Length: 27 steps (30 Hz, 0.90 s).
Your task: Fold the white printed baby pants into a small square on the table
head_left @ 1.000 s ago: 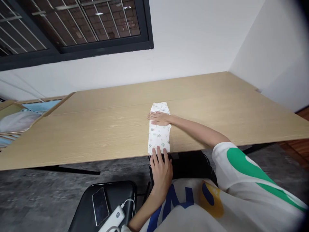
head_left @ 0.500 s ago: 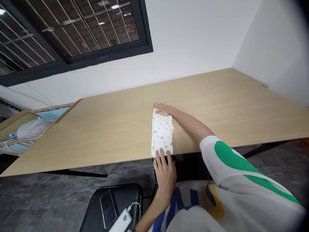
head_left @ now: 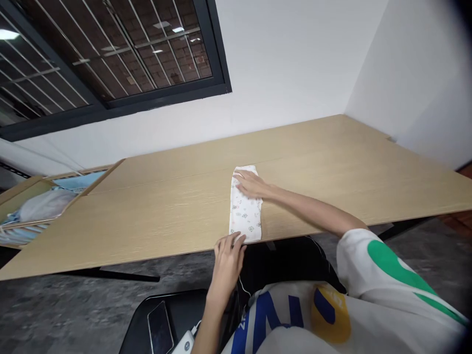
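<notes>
A folded white cloth with a small print (head_left: 245, 216) lies flat on the wooden table (head_left: 155, 211), its near end close to the front edge. My right hand (head_left: 250, 183) rests palm down on the upper part of the cloth, fingers stretched to its left side. At the cloth's near left corner is my left hand (head_left: 227, 255), its fingertips touching the corner and the table edge, fingers bent and slightly apart. Whether any fabric is pinched there is hard to see.
A wooden crib-like box (head_left: 25, 184) with light blue cloth and a white bundle stands at the left. Below the table, a black chair (head_left: 140, 319) holds a phone (head_left: 160, 327) and a white power bank (head_left: 183, 344). A barred window is above.
My left hand has moved left, to the cloth's near left corner. My right hand has slid down from the cloth's far end, uncovering that end. The view has shifted slightly.
</notes>
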Available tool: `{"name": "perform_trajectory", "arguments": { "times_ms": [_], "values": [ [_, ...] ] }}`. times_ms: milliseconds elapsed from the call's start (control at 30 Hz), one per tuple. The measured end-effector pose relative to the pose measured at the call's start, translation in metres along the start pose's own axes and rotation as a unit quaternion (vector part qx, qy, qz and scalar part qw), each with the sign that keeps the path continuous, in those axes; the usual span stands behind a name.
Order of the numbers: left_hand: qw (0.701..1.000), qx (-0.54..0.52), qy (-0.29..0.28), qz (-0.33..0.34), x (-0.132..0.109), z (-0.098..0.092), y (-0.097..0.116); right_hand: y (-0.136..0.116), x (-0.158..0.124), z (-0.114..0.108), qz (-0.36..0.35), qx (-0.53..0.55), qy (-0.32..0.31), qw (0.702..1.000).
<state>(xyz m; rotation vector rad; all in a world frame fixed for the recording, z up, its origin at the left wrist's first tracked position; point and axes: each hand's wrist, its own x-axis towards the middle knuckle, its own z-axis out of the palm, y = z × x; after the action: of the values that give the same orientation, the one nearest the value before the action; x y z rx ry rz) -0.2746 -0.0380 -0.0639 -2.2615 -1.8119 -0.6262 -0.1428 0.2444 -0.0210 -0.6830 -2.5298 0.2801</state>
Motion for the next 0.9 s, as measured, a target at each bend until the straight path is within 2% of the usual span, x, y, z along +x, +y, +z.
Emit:
{"name": "perform_trajectory", "arguments": {
  "times_ms": [67,133,233,367,467,533,567,633,700,733,767,800,833,900],
  "values": [
    [1.0,-0.021,-0.005,0.004,-0.001,-0.001,-0.012,-0.029,-0.04,-0.009,-0.018,0.051,-0.049,0.997],
    [0.998,-0.053,-0.019,0.01,-0.003,0.0,-0.018,-0.056,-0.08,-0.014,-0.072,0.072,-0.095,0.99],
    [0.993,-0.11,-0.03,0.022,-0.003,0.0,-0.021,-0.085,-0.132,-0.012,-0.141,0.004,-0.093,0.986],
    [0.982,-0.182,-0.044,0.018,0.002,-0.012,-0.014,-0.107,-0.172,-0.004,-0.163,-0.125,-0.077,0.976],
    [0.973,-0.223,-0.06,0.026,0.002,-0.029,-0.003,-0.116,-0.186,-0.012,-0.151,-0.118,-0.064,0.979],
    [0.968,-0.244,-0.034,0.039,-0.001,-0.038,0.006,-0.122,-0.188,-0.028,-0.143,-0.077,-0.055,0.985],
    [0.968,-0.249,0.004,0.038,-0.002,-0.041,0.01,-0.124,-0.187,-0.037,-0.135,-0.056,-0.049,0.988],
    [0.961,-0.245,0.128,0.011,-0.003,-0.043,0.017,-0.126,-0.18,-0.059,-0.119,-0.019,-0.035,0.992],
    [0.931,-0.233,0.279,-0.023,-0.001,-0.041,0.024,-0.122,-0.163,-0.079,-0.104,0.016,-0.012,0.994],
    [0.913,-0.229,0.337,-0.035,0.002,-0.038,0.027,-0.117,-0.153,-0.087,-0.096,0.034,0.003,0.995],
    [0.899,-0.227,0.371,-0.042,0.005,-0.035,0.029,-0.11,-0.14,-0.094,-0.085,0.048,0.02,0.995],
    [0.895,-0.225,0.382,-0.045,0.01,-0.031,0.032,-0.101,-0.126,-0.099,-0.07,0.06,0.035,0.995],
    [0.902,-0.221,0.368,-0.049,0.014,-0.027,0.034,-0.09,-0.112,-0.101,-0.052,0.068,0.048,0.995],
    [0.934,-0.201,0.288,-0.06,0.023,-0.017,0.038,-0.064,-0.082,-0.098,-0.011,0.075,0.059,0.995]
  ]
}}
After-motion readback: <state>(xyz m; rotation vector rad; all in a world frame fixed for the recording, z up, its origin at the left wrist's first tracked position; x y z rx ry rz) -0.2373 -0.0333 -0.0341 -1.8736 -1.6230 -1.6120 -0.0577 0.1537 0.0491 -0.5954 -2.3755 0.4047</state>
